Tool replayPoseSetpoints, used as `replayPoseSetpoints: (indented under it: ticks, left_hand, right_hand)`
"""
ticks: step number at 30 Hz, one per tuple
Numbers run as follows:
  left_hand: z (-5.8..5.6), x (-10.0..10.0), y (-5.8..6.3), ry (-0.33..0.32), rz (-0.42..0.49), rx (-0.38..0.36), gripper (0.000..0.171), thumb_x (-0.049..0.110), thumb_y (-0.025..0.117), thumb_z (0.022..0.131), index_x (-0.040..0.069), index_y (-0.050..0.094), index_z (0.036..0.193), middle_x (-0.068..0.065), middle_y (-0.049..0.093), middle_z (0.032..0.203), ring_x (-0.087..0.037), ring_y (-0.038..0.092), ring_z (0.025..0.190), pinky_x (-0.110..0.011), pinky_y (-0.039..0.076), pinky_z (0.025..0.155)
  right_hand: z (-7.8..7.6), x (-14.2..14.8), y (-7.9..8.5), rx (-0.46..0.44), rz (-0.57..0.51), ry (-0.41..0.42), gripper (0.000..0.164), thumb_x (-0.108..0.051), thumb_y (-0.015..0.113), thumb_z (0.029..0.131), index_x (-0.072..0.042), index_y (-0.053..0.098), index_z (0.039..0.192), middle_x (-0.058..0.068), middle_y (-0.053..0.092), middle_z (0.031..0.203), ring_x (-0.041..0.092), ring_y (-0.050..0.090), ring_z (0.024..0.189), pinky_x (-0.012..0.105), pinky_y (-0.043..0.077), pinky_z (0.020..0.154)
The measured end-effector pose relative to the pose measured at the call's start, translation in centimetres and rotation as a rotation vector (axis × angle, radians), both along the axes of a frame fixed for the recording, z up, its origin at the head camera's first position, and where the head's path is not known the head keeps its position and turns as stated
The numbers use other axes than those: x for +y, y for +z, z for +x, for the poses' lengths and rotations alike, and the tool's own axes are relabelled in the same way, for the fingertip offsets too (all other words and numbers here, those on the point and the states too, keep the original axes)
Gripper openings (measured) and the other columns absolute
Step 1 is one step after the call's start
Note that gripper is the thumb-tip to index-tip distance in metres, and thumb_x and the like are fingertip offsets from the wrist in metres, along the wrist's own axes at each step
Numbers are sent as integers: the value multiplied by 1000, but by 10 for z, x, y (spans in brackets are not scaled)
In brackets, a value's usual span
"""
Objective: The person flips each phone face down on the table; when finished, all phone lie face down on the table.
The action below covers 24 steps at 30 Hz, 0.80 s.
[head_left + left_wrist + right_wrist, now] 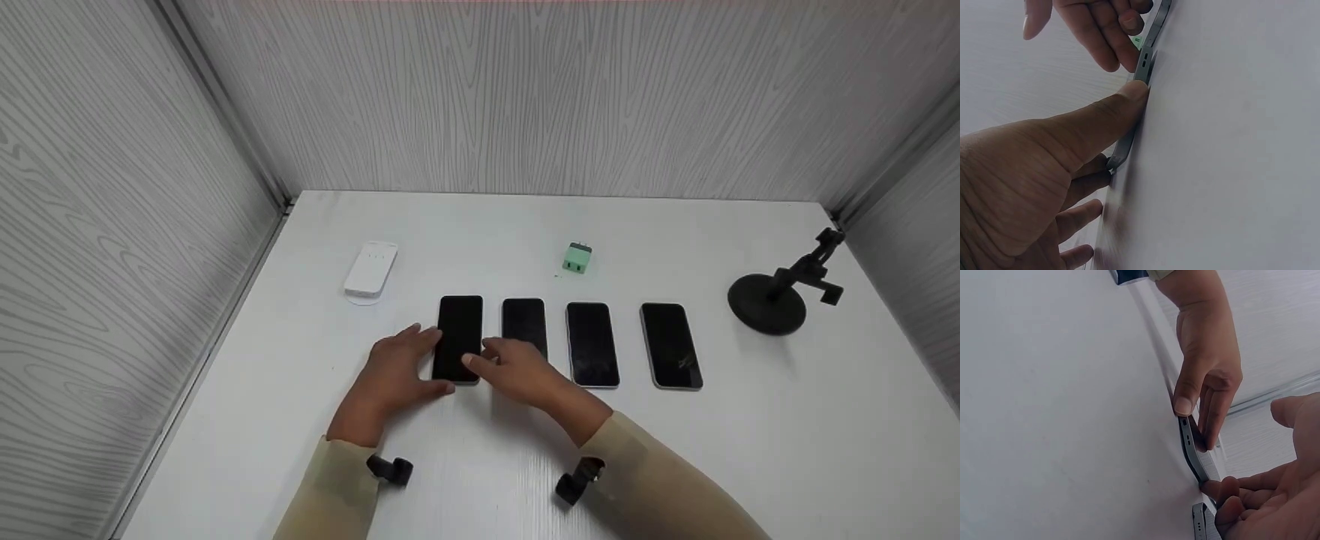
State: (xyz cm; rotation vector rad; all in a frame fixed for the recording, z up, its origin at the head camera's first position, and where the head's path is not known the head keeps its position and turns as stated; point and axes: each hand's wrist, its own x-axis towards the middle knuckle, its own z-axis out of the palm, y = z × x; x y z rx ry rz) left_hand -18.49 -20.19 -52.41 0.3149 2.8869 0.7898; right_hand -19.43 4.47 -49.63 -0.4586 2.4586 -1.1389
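Phone point(456, 334), leftmost of four on the tabletop point(262, 420), looks stiff, light and slick-faced, best held by its edges. The left grip point(397, 375) holds its lower-left corner; the right grip point(519, 370), loosely parted, touches its right side.

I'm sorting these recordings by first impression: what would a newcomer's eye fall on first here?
Probably the row of four dark phones across the middle of the white table, with the left hand holding the leftmost phone and the right hand close at its right edge. Next come the black stand on the right and the small green plug behind the row.
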Motion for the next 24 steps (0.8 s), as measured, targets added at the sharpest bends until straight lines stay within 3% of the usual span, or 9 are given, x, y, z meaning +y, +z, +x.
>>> replayPoseSetpoints:
  ticks: [3, 11, 16, 18, 21, 24]
  left_hand:
    - [0, 1, 2, 12, 11, -13, 92, 41, 93, 88, 15, 50, 165, -9, 47, 172, -43, 34, 163, -61, 32, 131]
    - [0, 2, 1, 10, -10, 3, 91, 40, 93, 88, 13, 52, 164, -9, 50, 170, -41, 36, 162, -62, 32, 130]
    - [0, 2, 0, 9, -9, 10, 90, 41, 92, 88, 13, 52, 163, -11, 50, 169, -42, 38, 162, -62, 33, 130]
    - [0, 2, 1, 9, -8, 10, 90, 42, 92, 88, 14, 52, 163, -11, 51, 169, -43, 38, 161, -61, 33, 130]
    - [-1, 2, 2, 7, -8, 10, 90, 41, 93, 88, 14, 53, 163, -12, 51, 169, -42, 38, 161, -61, 33, 131]
    - [0, 2, 2, 7, -6, 9, 90, 41, 93, 88, 13, 53, 163, -13, 51, 169, -43, 38, 161, -61, 34, 130]
  right_hand:
    - [-1, 0, 0, -26, -38, -43, 71, -52, 59, 110, 3, 56, 156, 19, 72, 140, 33, 70, 128, 54, 57, 109]
    - [0, -1, -1, -142, -153, -153, 70, -45, 63, 109, 6, 55, 156, 23, 57, 160, 39, 51, 152, 55, 43, 126]
    - [0, -3, 1, -197, -232, -195, 67, -39, 66, 107, 9, 57, 153, 24, 56, 161, 41, 49, 154, 57, 41, 127]
    - [-1, -3, 2, -231, -265, -213, 65, -38, 67, 106, 8, 59, 151, 23, 61, 155, 38, 55, 147, 54, 46, 123]
    - [-3, -4, 2, -286, -336, -228, 49, -34, 67, 105, 5, 71, 134, 10, 73, 119, 25, 67, 111, 43, 56, 102]
    - [-4, -4, 3, -317, -406, -223, 26, -29, 68, 104, -3, 73, 101, -1, 58, 85, 17, 53, 81, 34, 50, 78]
